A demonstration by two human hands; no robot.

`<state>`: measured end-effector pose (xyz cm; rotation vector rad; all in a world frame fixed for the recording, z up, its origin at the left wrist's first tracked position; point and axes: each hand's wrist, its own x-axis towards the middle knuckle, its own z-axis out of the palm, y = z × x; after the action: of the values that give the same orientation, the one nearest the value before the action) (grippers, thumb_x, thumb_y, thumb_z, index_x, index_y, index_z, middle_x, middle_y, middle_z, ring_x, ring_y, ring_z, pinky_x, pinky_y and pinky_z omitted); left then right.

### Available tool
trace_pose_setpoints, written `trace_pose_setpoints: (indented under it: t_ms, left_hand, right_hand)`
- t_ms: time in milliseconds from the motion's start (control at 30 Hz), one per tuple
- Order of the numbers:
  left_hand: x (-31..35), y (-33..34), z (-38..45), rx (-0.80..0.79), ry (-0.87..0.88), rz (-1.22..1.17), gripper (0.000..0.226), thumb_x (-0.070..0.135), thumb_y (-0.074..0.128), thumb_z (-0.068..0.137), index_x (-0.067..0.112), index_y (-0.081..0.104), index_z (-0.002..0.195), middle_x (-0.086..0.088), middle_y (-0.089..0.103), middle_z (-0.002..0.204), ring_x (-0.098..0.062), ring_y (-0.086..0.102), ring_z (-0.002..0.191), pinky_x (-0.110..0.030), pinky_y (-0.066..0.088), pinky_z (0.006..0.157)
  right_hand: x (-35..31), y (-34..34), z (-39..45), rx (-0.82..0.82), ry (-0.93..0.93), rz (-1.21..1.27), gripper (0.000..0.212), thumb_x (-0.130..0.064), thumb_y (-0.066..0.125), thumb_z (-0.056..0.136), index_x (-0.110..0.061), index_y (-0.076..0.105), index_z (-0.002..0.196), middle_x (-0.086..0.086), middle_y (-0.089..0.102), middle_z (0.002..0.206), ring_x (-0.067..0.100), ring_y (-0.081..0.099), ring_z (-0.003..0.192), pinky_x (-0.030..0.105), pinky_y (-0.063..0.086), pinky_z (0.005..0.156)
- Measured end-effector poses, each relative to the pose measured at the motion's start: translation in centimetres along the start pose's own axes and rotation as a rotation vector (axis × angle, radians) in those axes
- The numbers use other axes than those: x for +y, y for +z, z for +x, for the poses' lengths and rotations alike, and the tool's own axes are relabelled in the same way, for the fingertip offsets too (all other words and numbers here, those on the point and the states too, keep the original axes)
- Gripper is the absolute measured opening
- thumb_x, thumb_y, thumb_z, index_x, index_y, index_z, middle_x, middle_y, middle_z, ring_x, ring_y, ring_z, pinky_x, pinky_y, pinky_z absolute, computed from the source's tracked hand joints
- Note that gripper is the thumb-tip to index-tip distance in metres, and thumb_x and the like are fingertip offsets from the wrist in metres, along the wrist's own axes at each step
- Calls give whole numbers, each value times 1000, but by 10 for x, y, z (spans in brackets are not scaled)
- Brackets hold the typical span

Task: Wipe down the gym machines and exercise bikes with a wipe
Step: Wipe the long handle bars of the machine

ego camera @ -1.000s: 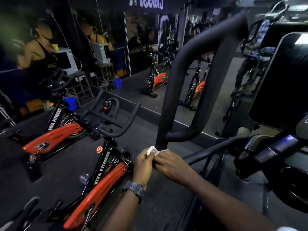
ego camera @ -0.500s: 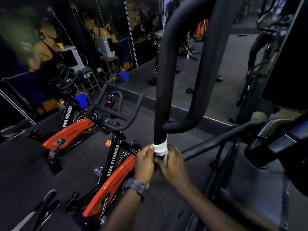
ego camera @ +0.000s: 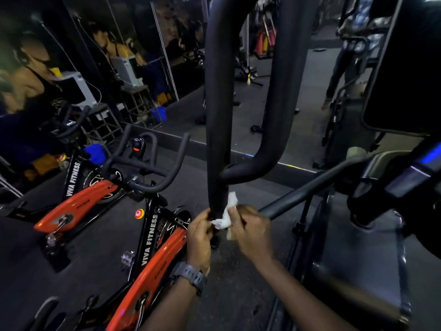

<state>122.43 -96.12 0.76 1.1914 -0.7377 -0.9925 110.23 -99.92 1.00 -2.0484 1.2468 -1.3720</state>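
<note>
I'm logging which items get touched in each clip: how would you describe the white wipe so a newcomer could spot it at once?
Find the tall black looped handlebar in the centre. Follow its left tube down to the base, where the left hand and right hand meet. The wipe is the crumpled white scrap pinched between them, the only white thing there.

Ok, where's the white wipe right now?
In the head view, the crumpled white wipe sits low centre, pressed against the bottom of the black padded handlebar post, between the left hand and right hand.

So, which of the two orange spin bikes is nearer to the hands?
The orange bike beside the left hand, its frame passing under the wrist. The other bike stands farther left, near the mirror.
</note>
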Motion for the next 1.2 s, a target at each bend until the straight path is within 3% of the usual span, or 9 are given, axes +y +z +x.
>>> trace_pose_setpoints:
  t_ms: [167,267,333,500,700,833,933,1033,1200]
  left_hand:
    - [-19,-1,3,-22,-35,-114,42,44,47,93,15,79,90,-7,77,92,-23,70,92,-30,55,77]
    - [-28,-4,11,-111,99,-133,57,56,33,93,23,80,87,-9,76,92,-21,72,88,-31,53,76]
    - [-35,-10,19,-141,185,-190,59,58,32,90,23,78,79,-8,76,85,-20,72,83,-32,52,74]
    - [-42,-22,34,-381,349,-235,69,69,28,94,17,72,78,-13,75,82,-25,73,78,-30,57,65]
    - [-5,-40,35,-483,164,-118,86,77,23,79,6,68,97,-8,74,84,-22,71,78,-32,58,70]
    - [-2,-45,27,-558,189,-34,84,75,22,84,8,69,102,-5,77,91,-19,74,86,-34,57,78]
    - [-5,-45,26,-495,196,-39,84,75,19,86,11,73,98,-6,78,92,-18,73,90,-36,56,87]
    - [-7,-46,26,-496,170,-78,79,69,17,93,13,73,95,-7,78,94,-16,74,89,-32,56,85]
    - [-8,-55,26,-596,172,-45,76,74,18,87,22,71,105,2,76,105,-9,70,101,-27,52,92]
  right_hand:
    - [39,-19,-11,-106,-109,-156,21,-34,57,88,-24,66,103,-10,69,93,11,66,79,18,46,67]
    - [17,2,-14,-96,-80,-27,37,-41,54,92,-31,52,127,-23,59,74,-6,55,63,8,36,57]
    - [16,23,-23,-22,-107,-35,49,-48,48,95,-28,46,140,-16,66,83,-6,55,71,9,37,63]
    - [58,38,-51,159,-211,-277,54,-56,42,96,-22,51,135,-6,57,131,8,50,124,37,41,104]
    - [-30,43,-34,76,-52,65,53,-62,32,96,-39,34,143,-41,52,123,-17,45,120,6,38,93]
    - [4,41,-65,83,4,-240,70,-74,36,89,-35,31,146,-15,42,145,3,34,138,35,34,112]
    - [-20,39,-55,73,79,-99,84,-90,29,76,-33,42,137,-19,49,133,3,44,130,29,38,103]
    - [-38,57,-48,113,122,176,109,-96,29,67,-29,23,154,-20,29,154,-4,26,141,18,27,112]
    - [3,28,-66,47,145,-394,91,-90,28,77,-30,35,145,-6,37,151,14,29,143,49,29,114]
